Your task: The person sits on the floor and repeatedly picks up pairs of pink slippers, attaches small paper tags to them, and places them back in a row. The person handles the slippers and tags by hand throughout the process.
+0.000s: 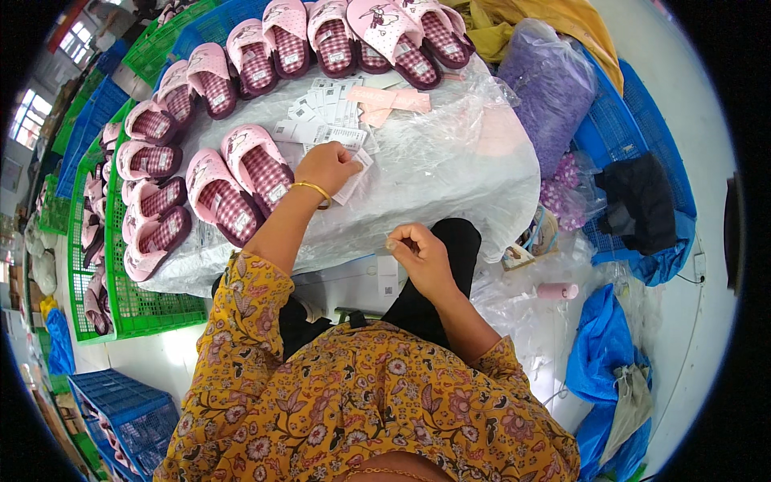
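Observation:
My left hand (328, 169), with a gold bangle at the wrist, is on the table with its fingers curled and pinching a white paper tag (353, 183). Just beyond it lie more printed white tags (328, 103) and pink paper slips (389, 100). Closest to that hand is a pair of pink slippers with checked insoles; its right slipper (259, 167) is next to my forearm. Over my lap, my right hand (424, 255) is closed in a pinch. A white tag with a square code (388, 277) appears to hang from its fingertips.
More pink slippers (255, 60) curve along the table's far and left edges. Clear plastic (450, 161) covers the table. Green crates (148, 309) stand at left, a blue crate (124, 402) below them. At right are a purple-filled bag (550, 88) and blue sheeting (598, 345).

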The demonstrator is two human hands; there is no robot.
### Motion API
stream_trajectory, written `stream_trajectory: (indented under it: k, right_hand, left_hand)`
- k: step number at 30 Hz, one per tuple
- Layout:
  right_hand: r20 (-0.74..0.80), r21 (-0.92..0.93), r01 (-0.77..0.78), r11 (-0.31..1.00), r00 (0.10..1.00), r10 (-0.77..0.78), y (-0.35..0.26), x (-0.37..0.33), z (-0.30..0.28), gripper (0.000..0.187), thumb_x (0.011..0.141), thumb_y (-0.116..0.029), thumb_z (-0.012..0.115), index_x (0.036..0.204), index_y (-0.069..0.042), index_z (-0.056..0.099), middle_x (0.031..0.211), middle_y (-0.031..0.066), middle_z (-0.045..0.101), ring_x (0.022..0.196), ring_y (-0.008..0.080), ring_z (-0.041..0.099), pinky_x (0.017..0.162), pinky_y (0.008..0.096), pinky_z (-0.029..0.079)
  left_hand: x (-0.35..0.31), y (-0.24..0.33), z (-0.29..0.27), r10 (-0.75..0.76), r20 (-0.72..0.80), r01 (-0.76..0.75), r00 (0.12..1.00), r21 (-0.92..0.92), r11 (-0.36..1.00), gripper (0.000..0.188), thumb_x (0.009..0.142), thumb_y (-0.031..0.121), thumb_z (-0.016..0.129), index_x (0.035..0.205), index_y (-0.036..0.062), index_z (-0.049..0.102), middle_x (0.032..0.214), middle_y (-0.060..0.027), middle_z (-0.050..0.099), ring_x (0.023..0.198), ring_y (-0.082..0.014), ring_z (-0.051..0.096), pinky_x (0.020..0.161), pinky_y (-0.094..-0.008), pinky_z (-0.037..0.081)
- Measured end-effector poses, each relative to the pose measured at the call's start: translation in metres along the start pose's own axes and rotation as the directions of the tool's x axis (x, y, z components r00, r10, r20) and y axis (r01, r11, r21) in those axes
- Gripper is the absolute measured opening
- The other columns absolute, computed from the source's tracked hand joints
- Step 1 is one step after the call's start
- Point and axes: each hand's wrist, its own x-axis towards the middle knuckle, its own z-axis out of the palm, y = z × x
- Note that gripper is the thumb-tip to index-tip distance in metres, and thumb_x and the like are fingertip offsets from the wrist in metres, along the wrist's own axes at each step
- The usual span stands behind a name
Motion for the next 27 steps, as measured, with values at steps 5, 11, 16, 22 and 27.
stream_trajectory:
  k: [5, 11, 16, 22, 27]
  right_hand:
    - [-0.03, -0.015, 0.023, 1.0, 0.999, -0.024, 0.0, 0.001, -0.001, 0.011, 0.089, -0.009, 0.067, 0.093, -0.001, 0.061, 0.082, 0.0006, 0.06, 0.07, 0.0057, 0.052, 0.064, 0.022, 0.044]
    - [0.014, -0.054, 0.059, 0.997, 0.998, -0.059, -0.017, 0.011, 0.007, 0.011, 0.091, -0.011, 0.066, 0.095, -0.001, 0.061, 0.078, -0.0022, 0.057, 0.069, 0.0045, 0.048, 0.063, 0.0209, 0.042]
    - [0.022, -0.033, 0.082, 0.996, 0.996, -0.081, -0.027, 0.018, 0.015, 0.01, 0.092, -0.011, 0.064, 0.095, -0.002, 0.06, 0.077, -0.0032, 0.056, 0.068, 0.0031, 0.046, 0.062, 0.0205, 0.041]
    - [0.001, 0.032, 0.099, 0.995, 0.995, -0.099, -0.053, 0.042, 0.023, 0.013, 0.092, -0.01, 0.063, 0.099, -0.001, 0.059, 0.077, -0.0027, 0.055, 0.068, 0.003, 0.046, 0.061, 0.0202, 0.041]
    - [-0.003, 0.196, 0.014, 0.981, 1.0, -0.014, -0.071, 0.062, 0.032, 0.037, 0.087, -0.008, 0.067, 0.119, 0.0, 0.049, 0.081, 0.0017, 0.059, 0.07, 0.0048, 0.052, 0.062, 0.0205, 0.042]
  left_hand:
    - [-0.008, 0.007, -0.014, 0.035, -0.029, -0.031, 0.999, 0.12, 0.992, 0.027, 0.084, 0.031, 0.064, 0.086, 0.0037, 0.068, 0.088, -0.0153, 0.066, 0.083, -0.0342, 0.063, 0.075, -0.0423, 0.049]
    - [-0.017, -0.014, -0.021, 0.204, -0.311, -0.227, 0.928, -0.039, 0.973, 0.031, 0.084, 0.03, 0.066, 0.083, -0.0004, 0.067, 0.089, -0.0178, 0.063, 0.081, -0.0344, 0.062, 0.069, -0.0446, 0.047]
    - [-0.026, -0.012, -0.032, 0.107, -0.308, -0.152, 0.945, -0.126, 0.98, 0.035, 0.078, 0.032, 0.074, 0.079, -0.0023, 0.064, 0.075, -0.0167, 0.059, 0.065, -0.0273, 0.056, 0.06, -0.0391, 0.044]
    - [-0.036, -0.023, -0.028, 0.032, -0.249, -0.132, 0.968, -0.401, 0.907, 0.031, 0.078, 0.026, 0.077, 0.082, -0.0015, 0.064, 0.072, -0.0088, 0.063, 0.065, -0.012, 0.056, 0.059, -0.0302, 0.045]
    - [-0.071, 0.006, -0.032, -0.007, -0.143, -0.096, 0.99, -0.701, 0.707, 0.021, 0.08, 0.014, 0.076, 0.093, 0.0007, 0.064, 0.085, -0.0017, 0.066, 0.076, -0.0065, 0.058, 0.066, -0.0238, 0.048]
